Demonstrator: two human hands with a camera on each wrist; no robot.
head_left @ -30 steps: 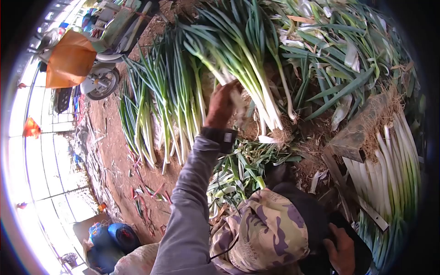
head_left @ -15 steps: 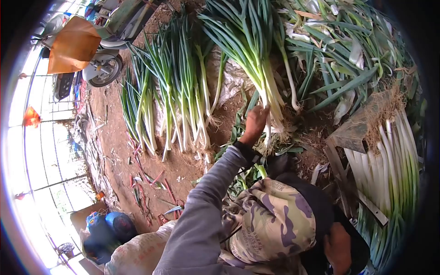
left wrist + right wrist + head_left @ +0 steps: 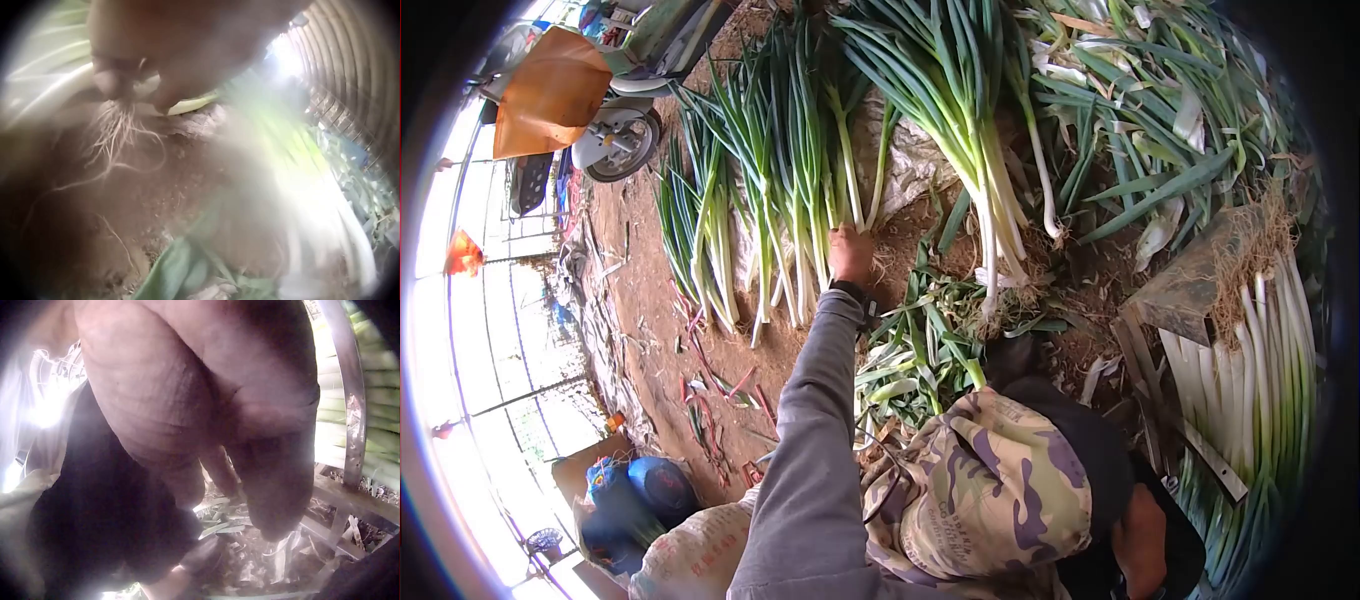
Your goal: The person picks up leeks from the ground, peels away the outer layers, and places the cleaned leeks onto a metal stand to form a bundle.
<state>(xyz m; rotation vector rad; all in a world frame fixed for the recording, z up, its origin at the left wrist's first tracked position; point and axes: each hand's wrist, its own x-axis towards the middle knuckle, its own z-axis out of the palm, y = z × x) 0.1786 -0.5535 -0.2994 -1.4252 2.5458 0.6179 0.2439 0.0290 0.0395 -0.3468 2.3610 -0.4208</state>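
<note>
My left hand [image 3: 850, 255] reaches to the right end of a row of green onions [image 3: 785, 200] on the ground. Its fingers pinch the root end of one green onion [image 3: 119, 128], whose thin roots dangle below in the left wrist view. To the right of that hand lies a separate bunch of green onions [image 3: 985, 190], white ends toward me. My right hand [image 3: 1140, 545] hangs low by my knee with its fingers loosely bent, and nothing shows in it in the right wrist view.
A heap of stripped leaves [image 3: 1170, 130] spreads at upper right. Trimmed green onions [image 3: 1250, 380] lie by a metal frame [image 3: 1215, 460] on the right. Leaf scraps [image 3: 910, 350] lie before my camouflage-clothed leg [image 3: 990, 490]. A scooter [image 3: 620, 140] stands at upper left, a sack [image 3: 695, 550] at lower left.
My left hand moved from the row to the right-hand bunch with a green onion, left it there, and returned left to the row. The right hand stays low.
</note>
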